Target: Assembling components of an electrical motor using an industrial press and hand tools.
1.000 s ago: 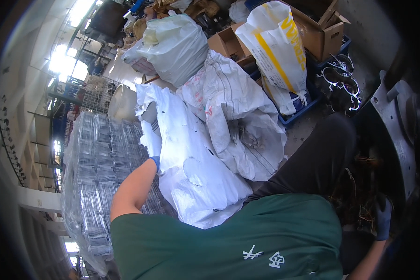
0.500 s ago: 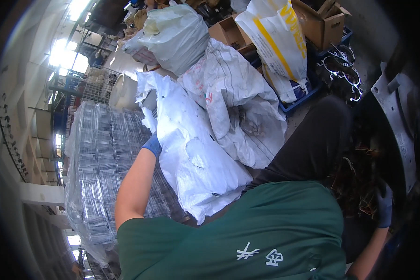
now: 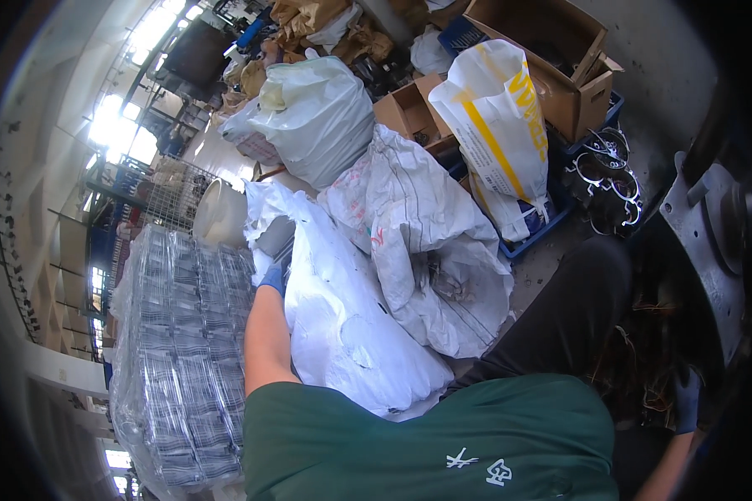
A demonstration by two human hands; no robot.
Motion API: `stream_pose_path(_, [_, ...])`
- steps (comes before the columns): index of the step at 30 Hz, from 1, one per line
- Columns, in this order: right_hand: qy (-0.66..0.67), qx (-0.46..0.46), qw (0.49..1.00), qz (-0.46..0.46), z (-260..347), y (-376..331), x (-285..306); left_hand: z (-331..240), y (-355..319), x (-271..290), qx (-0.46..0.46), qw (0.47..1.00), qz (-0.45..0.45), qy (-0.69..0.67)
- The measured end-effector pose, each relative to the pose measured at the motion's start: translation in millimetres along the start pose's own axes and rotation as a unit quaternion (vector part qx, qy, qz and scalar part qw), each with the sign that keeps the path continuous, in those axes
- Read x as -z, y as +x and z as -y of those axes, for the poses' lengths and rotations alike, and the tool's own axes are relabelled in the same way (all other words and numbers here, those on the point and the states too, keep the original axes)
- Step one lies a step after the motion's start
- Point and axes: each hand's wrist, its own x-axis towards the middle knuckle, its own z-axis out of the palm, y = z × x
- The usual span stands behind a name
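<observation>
- Biggest on my feed is the film-wrapped stack [image 3: 184,351] of grey ribbed pieces, at the person's left.
- Next I have the torn white sack [image 3: 342,326], lying in front of the person between that stack and a crumpled woven sack [image 3: 422,217], its ragged mouth at the far end.
- Beyond both I see a pale plastic bag [image 3: 317,117]; farther right, a yellow-striped bag [image 3: 493,125] appears to stand in a blue crate [image 3: 543,235].
- The blue-gloved left hand [image 3: 273,278] is at the torn mouth; I cannot tell how far its fingers are open or what they grip.
- The blue-gloved right hand [image 3: 687,394] is low at far right, beside tangled wires [image 3: 656,388]; its fingers are too dark for me to judge opening or hold.
- A grey piece [image 3: 277,238] shows inside the mouth.
</observation>
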Motion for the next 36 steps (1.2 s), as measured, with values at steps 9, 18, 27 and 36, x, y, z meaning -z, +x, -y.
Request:
stream_pose_path(9, [0.149, -0.249, 0.953, 0.09, 26.9, 17.1, 17.1, 23.4, -37.0, 33.1, -0.125, 0.968, 0.0, 0.219])
stream_pose_path(18, [0.112, -0.227, 0.96, 0.118, 69.4, 43.9, 36.0, 62.9, -114.6, 48.1, -0.132, 0.891, 0.065, 0.431])
stream_pose_path(27, [0.102, -0.213, 0.969, 0.068, 60.5, 27.0, 32.0, 85.1, -127.8, 48.9, -0.098, 0.861, 0.145, 0.478])
stream_pose_path(36, [0.097, -0.224, 0.967, 0.078, 28.9, 9.7, 9.7, 85.2, -117.8, 57.0, -0.016, 0.852, 0.246, 0.462])
